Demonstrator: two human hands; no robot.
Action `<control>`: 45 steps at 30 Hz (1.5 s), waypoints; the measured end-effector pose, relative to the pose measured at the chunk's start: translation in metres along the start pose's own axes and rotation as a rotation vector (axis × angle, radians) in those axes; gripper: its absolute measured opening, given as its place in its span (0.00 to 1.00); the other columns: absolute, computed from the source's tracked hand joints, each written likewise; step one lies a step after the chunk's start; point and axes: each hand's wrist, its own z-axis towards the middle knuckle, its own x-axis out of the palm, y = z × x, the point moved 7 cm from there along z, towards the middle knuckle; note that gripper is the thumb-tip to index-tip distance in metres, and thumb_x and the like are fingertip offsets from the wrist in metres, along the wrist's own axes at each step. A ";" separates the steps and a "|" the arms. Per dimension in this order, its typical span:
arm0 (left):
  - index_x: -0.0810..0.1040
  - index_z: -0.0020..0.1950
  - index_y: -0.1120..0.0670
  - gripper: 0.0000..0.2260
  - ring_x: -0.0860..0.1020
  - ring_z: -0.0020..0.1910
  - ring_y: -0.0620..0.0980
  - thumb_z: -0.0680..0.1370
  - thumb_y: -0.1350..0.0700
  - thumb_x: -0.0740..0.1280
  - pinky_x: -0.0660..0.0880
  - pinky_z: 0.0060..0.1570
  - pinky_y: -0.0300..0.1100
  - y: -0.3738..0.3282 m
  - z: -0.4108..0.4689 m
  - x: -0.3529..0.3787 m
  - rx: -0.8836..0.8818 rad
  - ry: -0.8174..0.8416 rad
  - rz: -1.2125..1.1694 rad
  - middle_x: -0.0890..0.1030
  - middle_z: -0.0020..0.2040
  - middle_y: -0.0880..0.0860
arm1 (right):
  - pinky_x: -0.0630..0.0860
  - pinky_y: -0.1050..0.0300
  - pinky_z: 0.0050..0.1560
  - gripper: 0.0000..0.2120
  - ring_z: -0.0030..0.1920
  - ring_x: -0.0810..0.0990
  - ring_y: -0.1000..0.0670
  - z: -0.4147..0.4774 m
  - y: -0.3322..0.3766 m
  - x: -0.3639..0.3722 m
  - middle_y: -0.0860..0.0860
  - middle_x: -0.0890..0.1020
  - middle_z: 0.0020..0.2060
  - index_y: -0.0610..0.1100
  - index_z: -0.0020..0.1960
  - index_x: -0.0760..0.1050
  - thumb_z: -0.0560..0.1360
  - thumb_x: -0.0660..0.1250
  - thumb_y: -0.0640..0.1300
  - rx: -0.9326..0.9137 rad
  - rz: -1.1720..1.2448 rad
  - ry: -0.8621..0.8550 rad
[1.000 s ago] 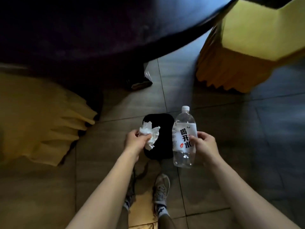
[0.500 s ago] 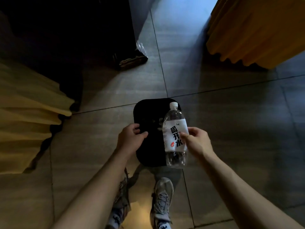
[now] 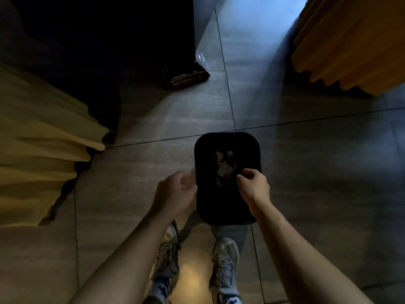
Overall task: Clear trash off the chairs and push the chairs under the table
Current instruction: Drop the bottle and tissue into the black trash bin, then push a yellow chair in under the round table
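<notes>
Scene: A person stands over a black bin (image 3: 228, 137) at centre frame, on a dim tiled floor (image 3: 306, 163), both bare forearms reaching down from the lower edge.
Left hand: The left hand (image 3: 175, 191) hangs just left of the bin's rim, fingers loosely curled and apart, gripping nothing that shows.
Right hand: The right hand (image 3: 254, 185) hovers over the bin's lower right part, thumb and forefinger nearly pinched; no object is visible between them.
Trash: Pale crumpled scraps (image 3: 225, 165) lie inside the bin, dim and hard to identify.
Chairs: One yellow-skirted chair (image 3: 43, 150) fills the left side; another (image 3: 350, 44) sits at upper right, both apart from the bin.
Table: Dark table base (image 3: 186, 77) at upper centre.
Step in hand: Probably finishing the drop into the bin.
Doing it well: Check both hands are empty and nothing has caught on the rim, then turn to a chair, gripping its back rather than the loose skirt, and slide it straight toward the table base.
</notes>
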 end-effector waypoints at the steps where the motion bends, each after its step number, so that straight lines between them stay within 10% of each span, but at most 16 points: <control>1: 0.75 0.70 0.54 0.19 0.79 0.61 0.52 0.80 0.54 0.70 0.76 0.58 0.43 -0.003 -0.007 -0.005 0.013 0.003 0.014 0.80 0.65 0.53 | 0.76 0.48 0.65 0.19 0.61 0.80 0.43 -0.006 0.004 -0.008 0.46 0.84 0.59 0.46 0.67 0.78 0.77 0.68 0.46 -0.008 -0.009 -0.002; 14: 0.63 0.79 0.56 0.28 0.64 0.77 0.56 0.82 0.44 0.62 0.62 0.73 0.47 -0.101 -0.174 -0.116 0.099 -0.225 0.184 0.66 0.78 0.58 | 0.72 0.49 0.64 0.22 0.65 0.77 0.38 -0.194 0.170 -0.134 0.39 0.81 0.63 0.41 0.70 0.73 0.80 0.65 0.51 -0.492 -0.329 -0.003; 23: 0.46 0.83 0.51 0.34 0.37 0.81 0.53 0.82 0.35 0.48 0.43 0.79 0.58 -0.133 -0.360 -0.258 0.134 -0.623 0.417 0.40 0.83 0.52 | 0.56 0.42 0.77 0.39 0.80 0.53 0.39 -0.415 0.289 -0.165 0.40 0.53 0.81 0.51 0.83 0.46 0.79 0.54 0.67 -0.852 -0.525 0.013; 45: 0.35 0.81 0.49 0.37 0.32 0.80 0.56 0.79 0.30 0.41 0.36 0.75 0.66 0.254 -0.653 -0.514 -0.292 -0.989 0.291 0.31 0.81 0.52 | 0.45 0.36 0.78 0.43 0.81 0.42 0.38 -0.813 0.325 0.168 0.39 0.39 0.81 0.58 0.82 0.38 0.74 0.47 0.76 -1.352 -0.925 0.038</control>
